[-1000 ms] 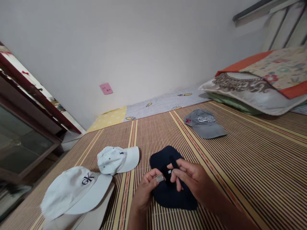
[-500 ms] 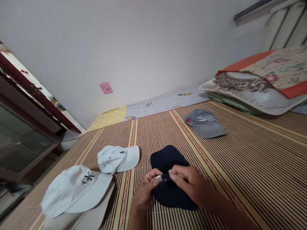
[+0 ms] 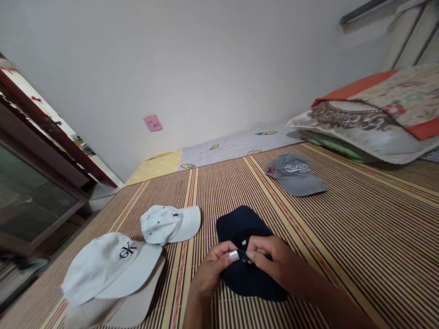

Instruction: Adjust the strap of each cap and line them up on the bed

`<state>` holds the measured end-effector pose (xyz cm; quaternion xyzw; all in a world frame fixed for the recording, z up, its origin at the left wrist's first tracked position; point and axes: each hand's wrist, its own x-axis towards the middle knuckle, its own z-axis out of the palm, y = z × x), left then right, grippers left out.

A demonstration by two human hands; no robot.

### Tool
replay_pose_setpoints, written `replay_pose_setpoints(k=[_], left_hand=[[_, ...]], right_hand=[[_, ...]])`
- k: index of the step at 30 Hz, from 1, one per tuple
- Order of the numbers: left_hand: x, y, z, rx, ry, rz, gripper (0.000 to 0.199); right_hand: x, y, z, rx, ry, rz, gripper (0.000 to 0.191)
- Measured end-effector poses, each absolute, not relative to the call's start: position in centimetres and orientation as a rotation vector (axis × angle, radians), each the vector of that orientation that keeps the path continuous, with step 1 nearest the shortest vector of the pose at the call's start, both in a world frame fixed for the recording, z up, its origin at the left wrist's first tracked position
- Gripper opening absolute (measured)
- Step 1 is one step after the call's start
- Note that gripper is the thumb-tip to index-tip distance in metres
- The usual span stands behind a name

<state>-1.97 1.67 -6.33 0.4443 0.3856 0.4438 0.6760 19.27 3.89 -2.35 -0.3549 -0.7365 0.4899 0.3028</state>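
A dark navy cap point(image 3: 242, 221) lies on the striped mat, its strap raised toward me. My left hand point(image 3: 214, 267) pinches the strap at its silver metal buckle point(image 3: 233, 256). Just right of the buckle, my right hand point(image 3: 269, 258) grips the strap point(image 3: 243, 255) between thumb and fingers. A small white tag point(image 3: 243, 242) shows inside the cap. To the left sit a small white cap point(image 3: 164, 224) and a larger white cap with dark letters point(image 3: 103, 269), which rests on a beige cap point(image 3: 137, 306).
A grey cap point(image 3: 291, 173) with white lettering lies farther back on the striped mat point(image 3: 370, 219). Pillows point(image 3: 370, 132) are stacked at the right. A pale wall point(image 3: 219, 68) rises behind the mat, with a pink note point(image 3: 152, 123) on it. A glass-fronted cabinet point(image 3: 30, 201) stands at the left.
Both hands have shifted slightly right along with the strap and buckle. The white tag inside the navy cap now shows more clearly. The view has moved slightly.
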Motion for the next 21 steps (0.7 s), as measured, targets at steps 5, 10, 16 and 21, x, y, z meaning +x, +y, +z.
replay_pose_setpoints(k=[5,10,16,21], left_hand=[[-2.0,1.52,-6.39,1.039,0.842,0.997,0.036],[-1.92,1.46,-6.29,0.998,0.835,1.013,0.033],[-2.04,1.5,-6.36,1.077,0.848,0.962,0.04],[-2.0,1.56,-6.59,1.088,0.904,0.94,0.044]], right_hand=[[19.64,3.97,-1.94,-0.895,-1.939,1.365,0.024],[19.69,4.0,-1.78,-0.858,-1.967,1.385,0.024],[19.34,4.0,-2.1,-0.847,-1.986,1.37,0.024],[19.49,3.87,-2.05,-0.839,-2.041,1.355,0.022]])
